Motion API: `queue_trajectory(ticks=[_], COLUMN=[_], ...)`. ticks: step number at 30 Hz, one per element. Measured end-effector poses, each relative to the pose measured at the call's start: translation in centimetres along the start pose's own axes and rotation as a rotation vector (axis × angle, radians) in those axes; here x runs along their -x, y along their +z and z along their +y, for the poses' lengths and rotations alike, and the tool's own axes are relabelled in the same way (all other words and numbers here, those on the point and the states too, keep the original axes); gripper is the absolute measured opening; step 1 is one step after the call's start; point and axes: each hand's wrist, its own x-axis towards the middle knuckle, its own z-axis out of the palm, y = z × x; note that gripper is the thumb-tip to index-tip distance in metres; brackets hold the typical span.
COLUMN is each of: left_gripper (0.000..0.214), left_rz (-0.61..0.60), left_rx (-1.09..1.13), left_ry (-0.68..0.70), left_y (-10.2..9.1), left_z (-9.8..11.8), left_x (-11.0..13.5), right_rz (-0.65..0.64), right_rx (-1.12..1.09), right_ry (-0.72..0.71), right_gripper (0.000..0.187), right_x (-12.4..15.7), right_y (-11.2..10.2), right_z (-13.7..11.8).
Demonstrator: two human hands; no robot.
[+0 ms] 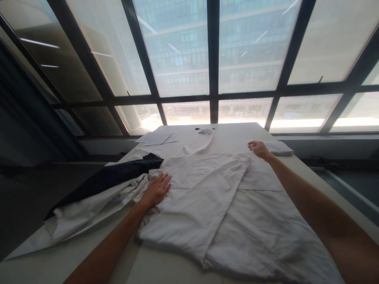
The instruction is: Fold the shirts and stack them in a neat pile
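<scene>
A white long garment (189,201), possibly a shirt or coat, lies spread on the white table in front of me. One sleeve-like strip (227,177) runs diagonally across its front, and a narrow cloth part (199,144) reaches toward the table's far end. My left hand (156,189) rests flat on the garment's left edge, fingers stretched out. Over the right side, near the garment's far right corner, my right hand (259,150) is held up with its fingers curled in; no cloth hangs from it.
Left of the garment lie a dark navy cloth (109,177) and another white cloth (97,205), draped along the table's edge. Paper sheets (156,137) are at the back left. A folded white cloth or paper stack (280,148) sits at the right edge. Large windows (177,51) stand behind the table.
</scene>
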Motion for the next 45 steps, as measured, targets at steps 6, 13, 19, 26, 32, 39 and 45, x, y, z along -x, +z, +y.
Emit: queue_trajectory(ticks=[6, 13, 19, 26, 32, 39, 45], left_gripper=[0.051, 0.046, 0.054, 0.045, 0.040, 0.049, 0.050], left_rz=[-0.018, -0.115, -0.187, -0.119, -0.315, -0.599, -0.606], left_rx=[0.035, 0.239, 0.216, 0.385, 0.520, 0.700, 0.780], left_ry=[-0.022, 0.068, 0.144, 0.158, -0.009, -0.037, -0.022], left_y=[-1.6, -5.1, -4.0, -6.4, -10.7, -13.7, -13.6], left_z=[0.6, 3.3, 5.8, 6.1, 7.1, 7.4, 7.0], left_x=[-0.5, 0.3, 2.3, 3.3, 6.2, 8.1, 8.6], right_rz=[0.160, 0.065, -0.109, -0.139, -0.396, -0.795, -0.780], right_rx=[0.176, 0.585, 0.768, 0.820, 0.525, 0.566, 0.652], right_ry=[0.121, -0.213, -0.315, -0.294, -0.595, -0.959, -0.928], right_gripper=[0.029, 0.035, 0.050, 0.051, 0.031, 0.005, 0.016], right_x=[3.9, 15.8, 22.3, 22.9, 30.6, 36.5, 36.3], right_y=[-4.9, -4.9, -1.1, -1.1, -1.2, 1.0, 1.7], right_z=[4.6, 6.8, 5.4, 4.4, -5.1, -11.0, -10.5])
